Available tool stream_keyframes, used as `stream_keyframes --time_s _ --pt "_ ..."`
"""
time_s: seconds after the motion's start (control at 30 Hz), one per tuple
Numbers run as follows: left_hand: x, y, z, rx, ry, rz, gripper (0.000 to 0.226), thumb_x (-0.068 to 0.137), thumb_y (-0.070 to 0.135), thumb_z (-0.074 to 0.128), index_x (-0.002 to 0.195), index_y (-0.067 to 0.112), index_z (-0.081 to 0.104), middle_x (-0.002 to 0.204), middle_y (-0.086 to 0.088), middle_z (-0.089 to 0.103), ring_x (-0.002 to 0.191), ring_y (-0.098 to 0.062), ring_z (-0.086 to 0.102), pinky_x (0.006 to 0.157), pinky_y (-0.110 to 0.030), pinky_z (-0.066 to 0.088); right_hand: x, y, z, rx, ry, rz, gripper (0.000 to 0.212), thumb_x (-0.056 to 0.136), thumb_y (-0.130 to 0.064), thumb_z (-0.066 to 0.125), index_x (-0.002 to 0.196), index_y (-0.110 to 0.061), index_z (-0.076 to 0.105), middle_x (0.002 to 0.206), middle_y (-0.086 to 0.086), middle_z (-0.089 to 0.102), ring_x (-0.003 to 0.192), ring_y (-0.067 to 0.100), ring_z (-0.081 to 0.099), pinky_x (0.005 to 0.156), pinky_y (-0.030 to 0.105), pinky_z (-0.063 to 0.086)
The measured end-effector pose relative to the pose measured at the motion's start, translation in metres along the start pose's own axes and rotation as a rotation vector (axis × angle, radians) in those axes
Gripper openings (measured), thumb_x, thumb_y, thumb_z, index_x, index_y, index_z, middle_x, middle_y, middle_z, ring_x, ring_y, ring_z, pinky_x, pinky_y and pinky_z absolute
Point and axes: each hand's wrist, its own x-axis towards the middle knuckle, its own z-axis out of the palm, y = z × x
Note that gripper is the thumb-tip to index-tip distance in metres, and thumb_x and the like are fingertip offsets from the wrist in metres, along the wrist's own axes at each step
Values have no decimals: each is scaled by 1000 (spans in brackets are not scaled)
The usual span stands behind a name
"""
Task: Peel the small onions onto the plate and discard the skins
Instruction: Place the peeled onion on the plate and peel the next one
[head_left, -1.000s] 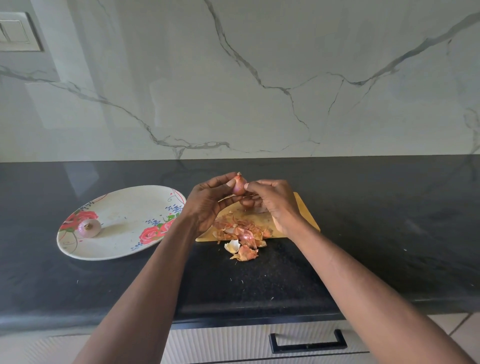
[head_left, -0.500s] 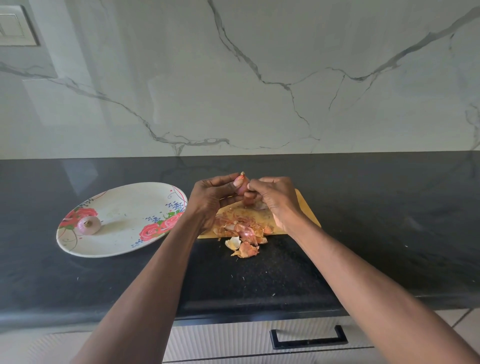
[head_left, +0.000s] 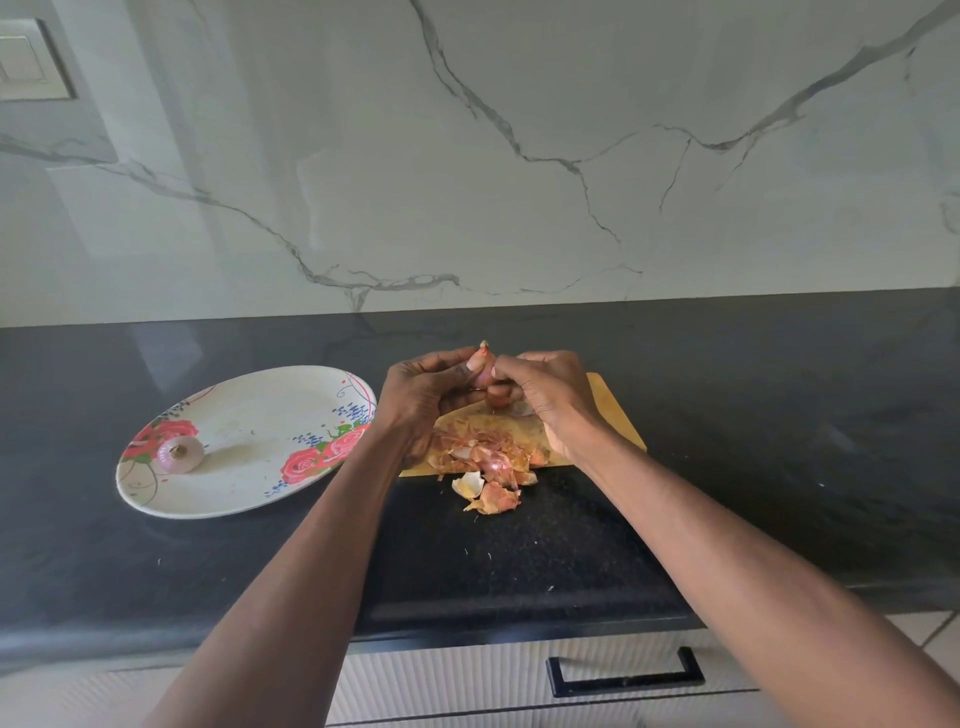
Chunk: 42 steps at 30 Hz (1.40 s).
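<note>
- The dark tabletop (head_left: 727, 441) already carried stray skins (head_left: 491, 493) past the wooden board (head_left: 615, 415); more could scatter there if peeled carelessly.
- The floral plate (head_left: 249, 499) held one peeled onion (head_left: 179, 453), which might roll if the plate were knocked.
- The left hand (head_left: 423, 397) and right hand (head_left: 550, 395) both pinched a small onion (head_left: 483, 366) above the board, where it could slip from the fingers.
- No writing or brand was legible.

Black counter (head_left: 779, 415) under marble wall (head_left: 519, 156); wooden board (head_left: 618, 415) on counter; switch (head_left: 26, 60) upper left; drawer handle (head_left: 626, 675) below
</note>
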Motion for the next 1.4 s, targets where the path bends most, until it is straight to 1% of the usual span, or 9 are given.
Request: stream_keyframes --time_s 0.27,0.33,0.43,0.53,0.7,0.77,0.87,1.13,1.4 --pt "1 1 -3 -11 28 5 25 74 12 75 97 1 76 98 -20 76 86 -29 74 81 -38 62 -2 4 2 -3 40 -7 2 74 0 77 74 -1 76 63 11 71 55 17 66 52 24 51" --pt "1 1 -4 -3 30 15 24 73 12 75 95 2 77 98 -20 76 87 -29 73 80 -37 63 -2 4 2 -11 38 -21 7 75 0 75 70 -4 75 64 12 71 56 18 66 55 26 54" --pt "-1 1 -5 -21 25 30 20 73 12 76 91 5 79 97 -19 76 86 -28 73 79 -36 63 0 4 2 84 -16 13 7 79 -5 73 74 -3 76 77 17 75 69 27 71 72 44 60" --pt "1 1 -6 -27 31 39 20 72 14 76 89 5 79 95 -18 76 85 -27 74 79 -35 63 1 2 3 76 -52 20 14 79 -17 80 81 -3 79 83 15 77 75 27 73 78 44 59" --pt "7 -5 -7 14 103 54 24 78 14 76 98 1 74 96 -20 75 86 -28 73 75 -32 63 2 4 3 60 22 31 6 81 0 75 79 -5 75 77 17 75 63 21 72 60 28 59" --pt "7 -5 -8 22 118 68 31 74 18 77 99 0 73 96 -19 75 86 -28 74 73 -31 62 3 4 4 81 30 47 5 82 -8 78 81 -4 75 77 18 74 58 21 69 52 27 57" --pt "8 -5 -8 30 123 74 31 79 13 76 104 -4 71 99 -22 75 89 -29 74 74 -32 61 2 4 3 76 9 81 29 81 -26 82 86 2 74 77 19 74 52 20 65 45 26 50" --pt "9 -4 -9 43 88 9 27 92 4 68 117 -2 65 108 -19 74 92 -30 74 83 -39 61 4 6 4 114 -40 51 11 83 -3 75 83 7 71 68 18 66 51 21 60 44 25 47" --pt "7 3 -8 -70 204 -56 14 97 14 64 98 1 68 86 -15 71 76 -24 71 65 -31 60 4 7 2 33 -42 36 11 82 -2 71 72 2 68 61 13 63 48 18 55 42 25 42"
